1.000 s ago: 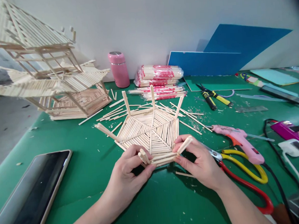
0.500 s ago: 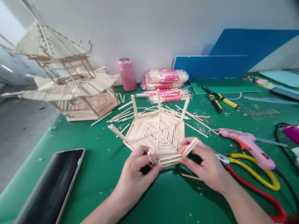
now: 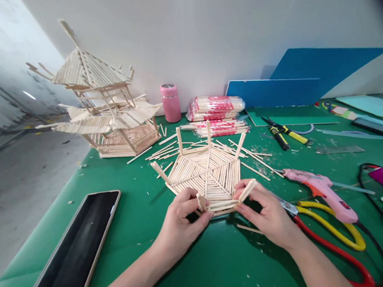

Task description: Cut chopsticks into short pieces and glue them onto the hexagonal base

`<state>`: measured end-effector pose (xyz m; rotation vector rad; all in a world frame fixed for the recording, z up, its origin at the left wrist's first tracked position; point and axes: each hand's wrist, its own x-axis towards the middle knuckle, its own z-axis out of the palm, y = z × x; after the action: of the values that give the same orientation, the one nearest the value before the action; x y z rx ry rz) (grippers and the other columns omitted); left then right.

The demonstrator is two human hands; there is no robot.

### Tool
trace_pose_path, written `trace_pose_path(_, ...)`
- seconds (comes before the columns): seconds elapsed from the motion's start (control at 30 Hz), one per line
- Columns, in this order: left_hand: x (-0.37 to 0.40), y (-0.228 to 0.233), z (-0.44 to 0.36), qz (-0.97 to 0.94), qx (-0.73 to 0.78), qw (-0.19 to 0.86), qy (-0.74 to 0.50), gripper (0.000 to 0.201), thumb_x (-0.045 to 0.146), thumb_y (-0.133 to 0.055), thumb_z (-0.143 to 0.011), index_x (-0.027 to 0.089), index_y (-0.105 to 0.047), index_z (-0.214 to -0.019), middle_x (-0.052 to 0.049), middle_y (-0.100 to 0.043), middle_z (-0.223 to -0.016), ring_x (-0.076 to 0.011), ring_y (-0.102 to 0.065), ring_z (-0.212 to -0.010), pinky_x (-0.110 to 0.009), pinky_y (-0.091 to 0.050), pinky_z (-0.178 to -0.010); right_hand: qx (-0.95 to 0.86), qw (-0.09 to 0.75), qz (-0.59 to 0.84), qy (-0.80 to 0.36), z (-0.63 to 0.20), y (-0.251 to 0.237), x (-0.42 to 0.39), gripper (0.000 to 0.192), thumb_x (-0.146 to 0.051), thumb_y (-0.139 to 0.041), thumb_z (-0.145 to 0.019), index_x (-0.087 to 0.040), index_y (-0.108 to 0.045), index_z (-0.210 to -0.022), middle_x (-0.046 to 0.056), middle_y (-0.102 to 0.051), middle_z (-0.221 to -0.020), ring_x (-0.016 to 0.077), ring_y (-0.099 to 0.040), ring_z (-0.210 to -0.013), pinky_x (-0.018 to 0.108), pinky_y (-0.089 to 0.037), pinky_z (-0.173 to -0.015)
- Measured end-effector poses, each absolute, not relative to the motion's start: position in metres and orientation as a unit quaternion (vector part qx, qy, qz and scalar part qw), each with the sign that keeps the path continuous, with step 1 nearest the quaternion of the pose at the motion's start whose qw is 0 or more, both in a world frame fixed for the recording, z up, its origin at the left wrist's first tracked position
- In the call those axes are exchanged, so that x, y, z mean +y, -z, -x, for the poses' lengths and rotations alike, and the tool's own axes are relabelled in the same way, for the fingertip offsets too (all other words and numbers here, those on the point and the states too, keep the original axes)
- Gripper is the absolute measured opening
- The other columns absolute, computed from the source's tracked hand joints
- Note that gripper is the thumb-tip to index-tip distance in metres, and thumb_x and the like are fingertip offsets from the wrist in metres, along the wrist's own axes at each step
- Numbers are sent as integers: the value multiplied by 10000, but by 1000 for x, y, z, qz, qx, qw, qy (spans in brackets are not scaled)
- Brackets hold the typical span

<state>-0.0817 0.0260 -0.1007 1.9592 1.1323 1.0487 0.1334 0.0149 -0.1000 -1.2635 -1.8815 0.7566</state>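
A hexagonal panel of glued wooden sticks (image 3: 206, 173), with short posts rising from its corners, lies on the green mat (image 3: 129, 235). My left hand (image 3: 180, 223) pinches the near-left corner post of the panel. My right hand (image 3: 268, 214) grips the near-right corner post and the near edge. A tall stick-built pagoda model (image 3: 104, 114) stands at the back left.
A dark tablet (image 3: 71, 252) lies at the near left. Right of my hands are red-and-yellow scissors (image 3: 329, 234), a pink glue gun (image 3: 319, 191) and black-yellow pliers (image 3: 284, 132). Packs of chopsticks (image 3: 215, 111), a pink bottle (image 3: 171, 103) and blue boards (image 3: 292, 88) line the back wall.
The view has swung to the left and slightly up, bringing the whole pagoda into sight. Both hands keep the same hold on the panel's near corners.
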Motion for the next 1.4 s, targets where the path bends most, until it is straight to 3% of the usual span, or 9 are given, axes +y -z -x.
trace_pose_path(0.5, 27, 101, 81, -761, 435, 275, -395, 65, 179, -609, -731, 191, -656, -774, -21, -582, -783, -149, -590, -727, -268, -498, -658, -736, 381, 483, -281, -134, 97, 15, 76, -242, -547, -813, -204, -590, -864, 63, -520, -971, 187, -536, -941, 333, -437, -845)
trace_pose_path(1.4, 29, 100, 82, -767, 421, 292, -386, 65, 137, -581, -757, 183, -624, -773, -15, -568, -813, -130, -581, -750, -232, -472, -673, -725, 378, 489, -303, -133, 97, 15, 72, -224, -555, -809, -204, -585, -871, 49, -496, -973, 165, -533, -921, 298, -422, -836)
